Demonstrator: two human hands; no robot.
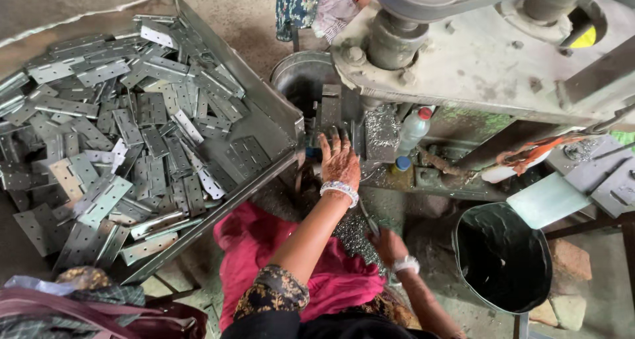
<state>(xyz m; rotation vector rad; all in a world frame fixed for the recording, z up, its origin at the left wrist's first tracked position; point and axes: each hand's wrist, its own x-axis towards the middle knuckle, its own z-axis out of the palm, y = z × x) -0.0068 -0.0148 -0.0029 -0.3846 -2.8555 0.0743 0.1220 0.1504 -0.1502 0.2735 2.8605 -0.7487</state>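
Observation:
My left hand [338, 162] reaches forward with its fingers spread, fingertips resting at the foot of a dark metal block [329, 109] on the drill machine's work table [380, 135]. It wears a beaded bracelet and grips nothing. My right hand [387, 244] is low over my lap beside a heap of metal shavings [350, 230]. A thin metal strip [368, 220] sticks up from its fingers; its grip is hidden. A sloping metal tray [264, 104] on my left holds several grey hinge plates [119, 147].
The grey drill machine body [476, 61] overhangs the table. A plastic bottle [413, 128] stands by it, and a round metal bowl [301, 78] behind. A black bucket [503, 256] sits right. Another person's hand with a cloth [334, 11] is at the top.

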